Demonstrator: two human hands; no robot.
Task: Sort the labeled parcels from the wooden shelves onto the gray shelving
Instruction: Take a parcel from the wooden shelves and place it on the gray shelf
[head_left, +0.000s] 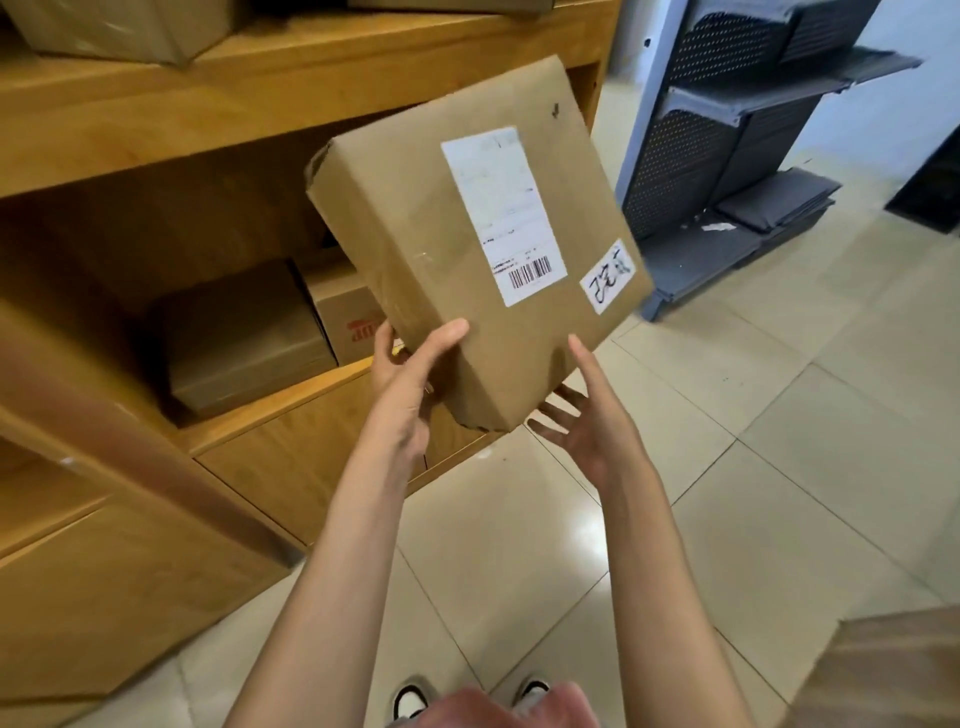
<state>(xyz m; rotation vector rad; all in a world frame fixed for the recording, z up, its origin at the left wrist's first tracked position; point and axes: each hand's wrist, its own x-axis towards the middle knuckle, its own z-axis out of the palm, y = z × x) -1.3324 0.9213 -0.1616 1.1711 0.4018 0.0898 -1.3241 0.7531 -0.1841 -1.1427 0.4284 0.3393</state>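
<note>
A flat brown cardboard parcel is held up in front of me, tilted, with a white barcode label and a small handwritten sticker on its face. My left hand grips its lower left corner, thumb on the top face. My right hand supports the lower edge from underneath, fingers spread, thumb against the face. The wooden shelves stand to the left. The gray shelving stands at the far right against the wall.
Two more brown boxes sit in the wooden shelf's lower compartment, and others on the top shelf. Flat gray pieces lie on the gray shelving's base. Beige tiled floor lies between the units. A brown surface shows at bottom right.
</note>
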